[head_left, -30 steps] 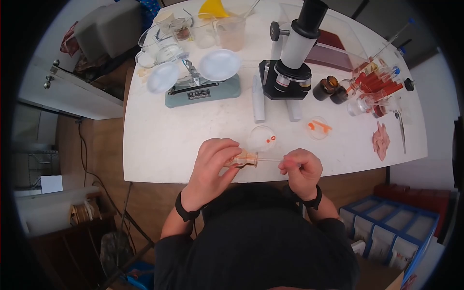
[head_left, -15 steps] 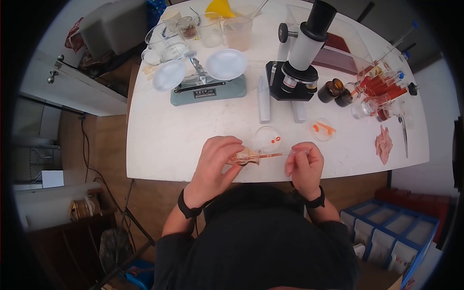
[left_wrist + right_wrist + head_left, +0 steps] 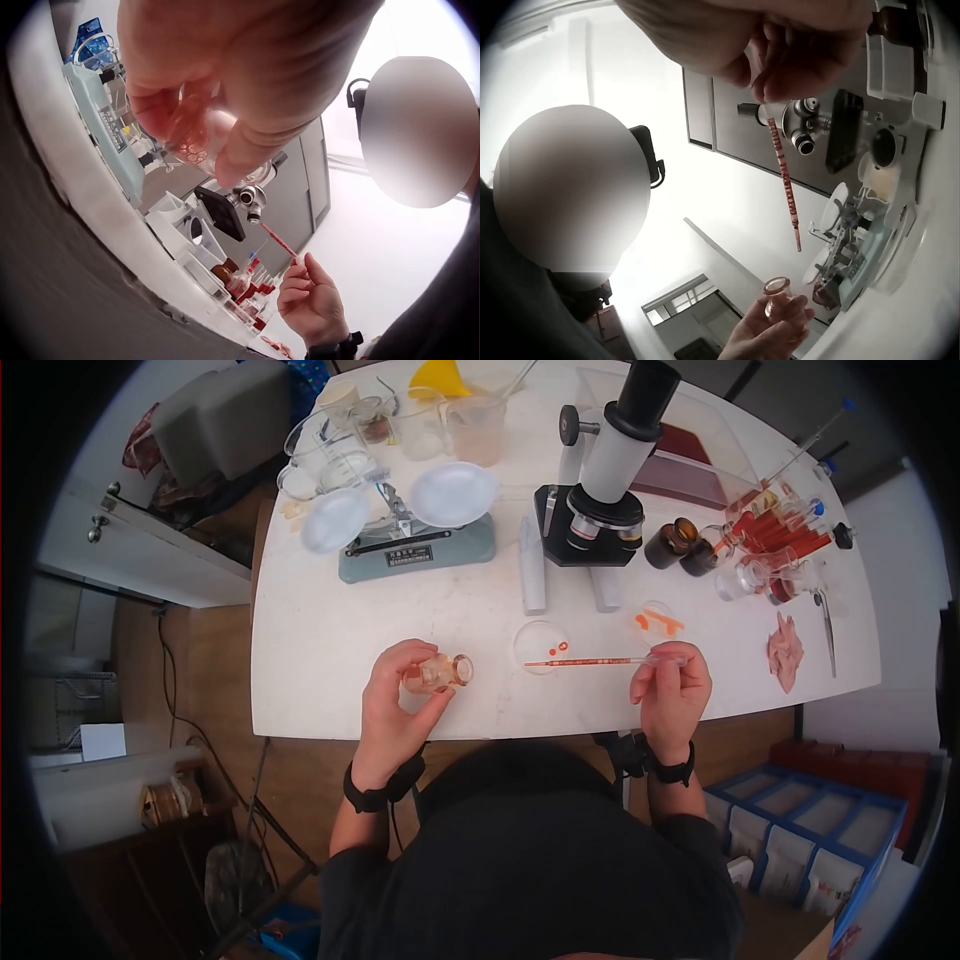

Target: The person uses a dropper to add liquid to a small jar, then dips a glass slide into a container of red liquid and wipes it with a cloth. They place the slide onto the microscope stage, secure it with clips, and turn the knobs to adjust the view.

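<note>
In the head view my left hand (image 3: 385,700) grips a small clear glass bottle (image 3: 463,670) by its body, the open mouth tilted to the right. Reddish drops show inside the bottle (image 3: 191,150) in the left wrist view. My right hand (image 3: 674,695) pinches the clear bulb end of a plastic dropper (image 3: 585,662). Broken red liquid fills the dropper's stem (image 3: 785,180), whose tip points left, apart from the bottle. In the head view the dropper passes over the near part of a petri dish (image 3: 524,638) with small orange-red pieces in it.
A second dish (image 3: 655,605) holds orange strips. Behind stand a microscope (image 3: 600,480) and a balance scale (image 3: 420,555). Brown bottles (image 3: 668,545), red-filled tubes (image 3: 790,535), a crumpled pink cloth (image 3: 786,652) and tweezers (image 3: 829,635) lie to the right.
The dropper has come out of the bottle, its stem now showing red liquid. My right hand has moved right with it; my left hand has moved left with the bottle.
</note>
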Action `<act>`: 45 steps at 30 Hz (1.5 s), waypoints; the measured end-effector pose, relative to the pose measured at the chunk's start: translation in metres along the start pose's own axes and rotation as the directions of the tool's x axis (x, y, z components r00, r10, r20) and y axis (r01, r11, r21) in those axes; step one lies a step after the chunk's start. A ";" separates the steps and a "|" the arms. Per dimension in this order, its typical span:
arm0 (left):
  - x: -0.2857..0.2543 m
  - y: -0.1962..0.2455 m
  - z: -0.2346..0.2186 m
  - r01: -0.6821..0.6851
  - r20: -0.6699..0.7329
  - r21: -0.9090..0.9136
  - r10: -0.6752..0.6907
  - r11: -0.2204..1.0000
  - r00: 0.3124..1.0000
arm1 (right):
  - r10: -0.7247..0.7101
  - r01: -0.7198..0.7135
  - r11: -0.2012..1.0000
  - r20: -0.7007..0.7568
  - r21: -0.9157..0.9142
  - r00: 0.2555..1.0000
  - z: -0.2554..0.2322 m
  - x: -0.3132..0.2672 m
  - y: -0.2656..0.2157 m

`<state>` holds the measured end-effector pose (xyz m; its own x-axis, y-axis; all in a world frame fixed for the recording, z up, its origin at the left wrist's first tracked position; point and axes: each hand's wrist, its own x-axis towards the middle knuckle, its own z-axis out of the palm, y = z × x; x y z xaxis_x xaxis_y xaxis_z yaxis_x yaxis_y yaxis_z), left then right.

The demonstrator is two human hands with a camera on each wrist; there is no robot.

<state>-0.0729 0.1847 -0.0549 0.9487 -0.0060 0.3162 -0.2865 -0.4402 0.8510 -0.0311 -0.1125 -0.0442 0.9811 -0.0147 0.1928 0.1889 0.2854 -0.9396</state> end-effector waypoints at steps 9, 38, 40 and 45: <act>-0.007 -0.007 -0.001 0.037 -0.016 -0.037 -0.037 0.999 0.999 | -0.085 0.143 0.925 0.175 -0.352 0.981 0.008 0.008 -0.013; -0.009 -0.016 0.008 0.006 -0.047 -0.076 -0.010 0.997 0.999 | -0.288 0.507 0.618 0.427 -0.601 0.857 0.035 0.023 -0.031; -0.009 -0.016 0.008 0.029 -0.020 -0.090 -0.031 0.995 0.999 | -0.283 0.507 0.615 0.431 -0.604 0.857 0.036 0.024 -0.032; -0.011 -0.016 0.006 0.065 0.032 -0.122 -0.062 0.990 0.998 | -0.283 0.517 0.603 0.442 -0.607 0.851 0.038 0.025 -0.033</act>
<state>-0.0778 0.1862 -0.0740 0.9684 -0.0075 0.2494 -0.2381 -0.3271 0.9145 -0.0146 -0.0856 0.0028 0.7631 0.3306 0.5554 0.6460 -0.4175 -0.6390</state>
